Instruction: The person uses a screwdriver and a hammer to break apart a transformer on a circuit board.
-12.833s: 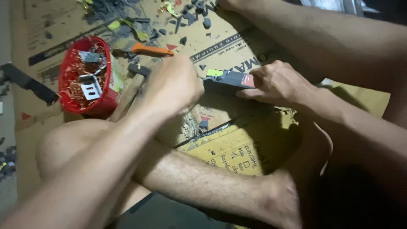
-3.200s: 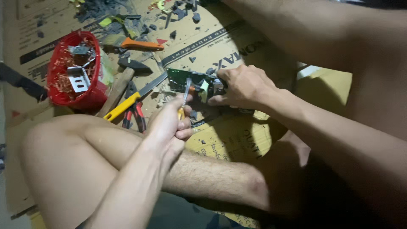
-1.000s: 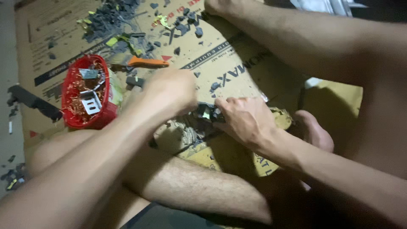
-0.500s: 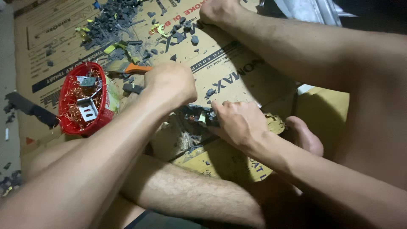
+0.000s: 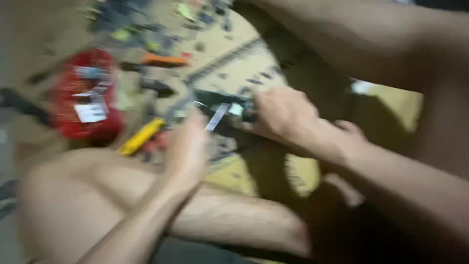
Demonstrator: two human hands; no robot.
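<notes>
Head view, badly blurred: the right hand [image 5: 283, 115] is clamped on a small dark green circuit board [image 5: 222, 105] held over the cardboard floor sheet [image 5: 254, 73], at its nine o'clock. The left hand [image 5: 188, 149] pinches a slim metal tool [image 5: 215, 117] against it. Light, stiff, brittle, I'd judge; best gripped by the edges.

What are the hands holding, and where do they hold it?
The right hand grips a dark circuit board by its right end. The left hand holds a thin tool by its lower end.
</notes>
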